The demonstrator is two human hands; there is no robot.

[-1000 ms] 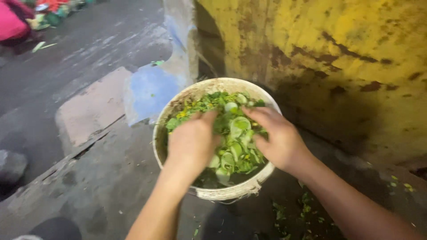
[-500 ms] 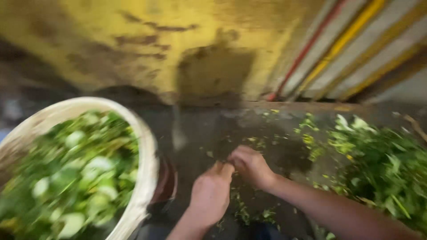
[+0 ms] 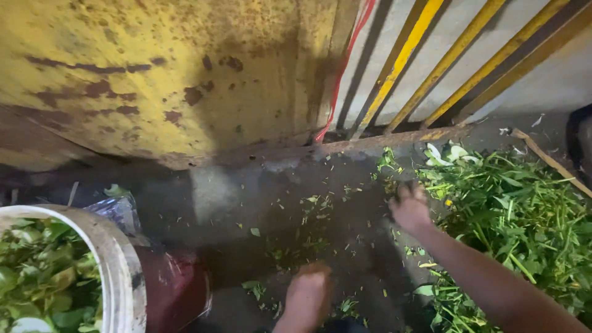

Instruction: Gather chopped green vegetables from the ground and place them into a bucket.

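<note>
Right hand [image 3: 410,208] at left edge of loose green leafy stem pile [image 3: 524,216] on floor, fingers curled, grip unclear. Left hand [image 3: 308,299] loosely closed, apparently empty. Scoop deep; keep round white plastic bucket [image 3: 117,265] near.

Hands separated since 0.5 s ago: right hand [image 3: 410,208] moved toward 2 o'clock, reaching the pile of greens [image 3: 518,216]; left hand [image 3: 306,297] dropped toward 6 o'clock. Bucket [image 3: 120,265] shifted to 8 o'clock edge.

Right hand [image 3: 410,208] outstretched, left hand [image 3: 307,296] low, curled
</note>
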